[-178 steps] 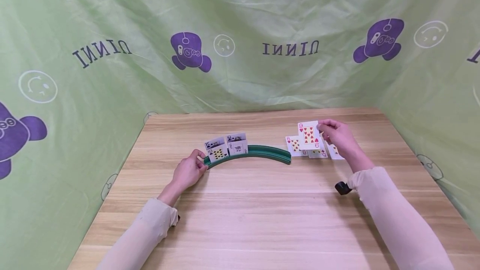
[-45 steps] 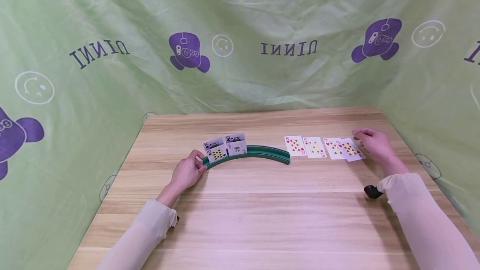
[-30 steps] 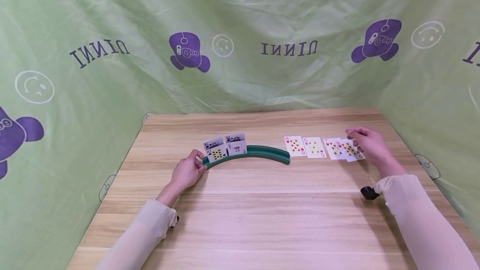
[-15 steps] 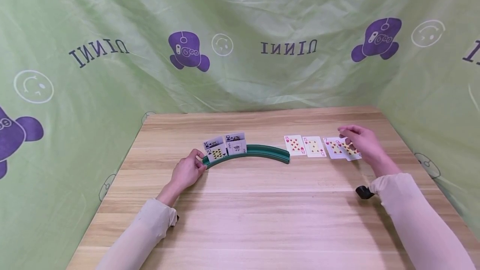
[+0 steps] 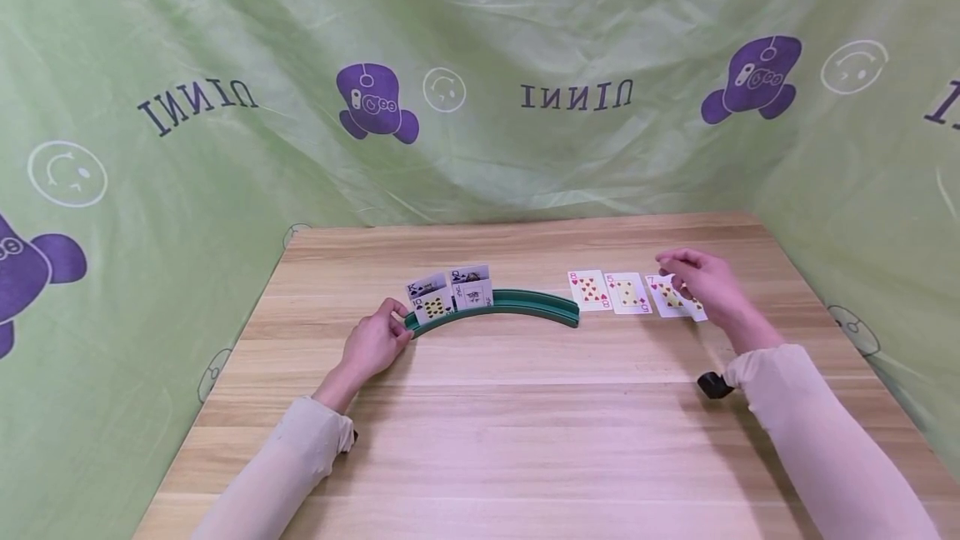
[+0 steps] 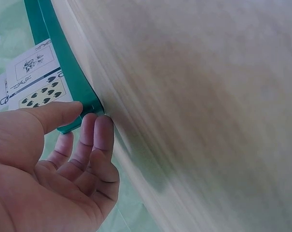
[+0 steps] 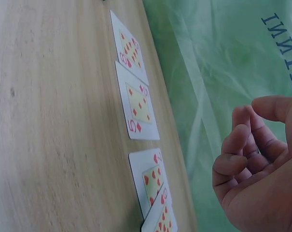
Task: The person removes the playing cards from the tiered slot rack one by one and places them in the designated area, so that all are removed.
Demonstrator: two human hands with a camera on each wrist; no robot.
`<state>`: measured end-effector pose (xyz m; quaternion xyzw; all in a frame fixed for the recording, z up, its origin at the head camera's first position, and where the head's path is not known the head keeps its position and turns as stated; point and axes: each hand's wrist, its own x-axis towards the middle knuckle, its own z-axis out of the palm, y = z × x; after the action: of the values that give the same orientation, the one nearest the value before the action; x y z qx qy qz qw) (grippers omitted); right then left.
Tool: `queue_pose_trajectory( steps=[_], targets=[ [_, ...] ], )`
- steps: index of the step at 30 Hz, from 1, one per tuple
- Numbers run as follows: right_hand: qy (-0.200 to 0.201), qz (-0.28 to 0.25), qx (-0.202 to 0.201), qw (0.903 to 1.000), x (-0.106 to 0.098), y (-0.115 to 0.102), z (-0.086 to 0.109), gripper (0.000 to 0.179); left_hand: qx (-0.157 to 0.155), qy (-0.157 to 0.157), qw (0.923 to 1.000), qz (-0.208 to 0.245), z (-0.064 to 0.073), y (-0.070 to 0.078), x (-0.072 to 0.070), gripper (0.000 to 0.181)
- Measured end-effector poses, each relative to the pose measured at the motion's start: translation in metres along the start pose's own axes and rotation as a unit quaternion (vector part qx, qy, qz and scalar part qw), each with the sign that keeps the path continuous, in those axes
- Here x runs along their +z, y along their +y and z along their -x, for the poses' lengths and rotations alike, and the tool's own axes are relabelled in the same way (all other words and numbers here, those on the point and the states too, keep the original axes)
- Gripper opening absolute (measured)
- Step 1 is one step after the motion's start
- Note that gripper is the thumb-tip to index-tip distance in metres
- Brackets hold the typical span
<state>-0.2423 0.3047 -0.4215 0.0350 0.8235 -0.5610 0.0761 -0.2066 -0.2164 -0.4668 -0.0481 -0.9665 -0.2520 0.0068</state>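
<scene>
Left hand point(image 5: 375, 344): It is grasping. It pinches the left end of the green card holder point(image 5: 534, 303) between the thumb and the other fingers, which are bent.
Right hand point(image 5: 708, 283): It is released. The fingers are loosely bent, the thumb tip is close to the index finger, and the hand hangs above the right end of the row of cards.
Place of the holder: It lies on the wooden table point(image 5: 525, 440), left of the middle, bowed toward the far edge.
Cards in the holder: Four stand in its left part. The king of spades point(image 5: 427, 284) and the queen of spades point(image 5: 471, 275) are behind; the ten of spades point(image 5: 433, 307) is before the king, the joker point(image 5: 474, 296) before the queen.
Cards on the table: They lie face up toward the far right corner. The eight of hearts point(image 5: 589, 290) and the five of diamonds point(image 5: 628, 293) are side by side; after a narrow gap comes the seven of hearts point(image 5: 666, 297), partly covered by the nine of hearts point(image 7: 162, 222).
Behind the far edge: I see a green cloth point(image 5: 480, 157) with purple figures.
</scene>
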Motion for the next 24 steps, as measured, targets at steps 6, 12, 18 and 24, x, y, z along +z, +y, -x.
queue_pose_trajectory(
  steps=[6,12,18,24],
  targets=[
    [-0.009,-0.012,-0.012,0.9998,0.011,-0.002,-0.002,0.024,0.001,0.001,1.0,0.0,0.0,0.0,0.0,0.03],
    [-0.014,-0.003,-0.018,0.9997,0.021,-0.007,-0.003,0.037,0.001,0.003,1.0,0.002,0.0,0.0,0.0,0.029],
    [-0.015,0.005,-0.022,0.9996,0.028,-0.01,-0.004,0.037,-0.001,0.004,1.0,0.003,0.001,0.0,0.0,0.029],
    [-0.021,-0.013,-0.023,0.9994,0.038,-0.012,-0.006,0.036,0.0,0.001,1.0,0.004,0.001,0.0,0.0,0.029]
  ],
)
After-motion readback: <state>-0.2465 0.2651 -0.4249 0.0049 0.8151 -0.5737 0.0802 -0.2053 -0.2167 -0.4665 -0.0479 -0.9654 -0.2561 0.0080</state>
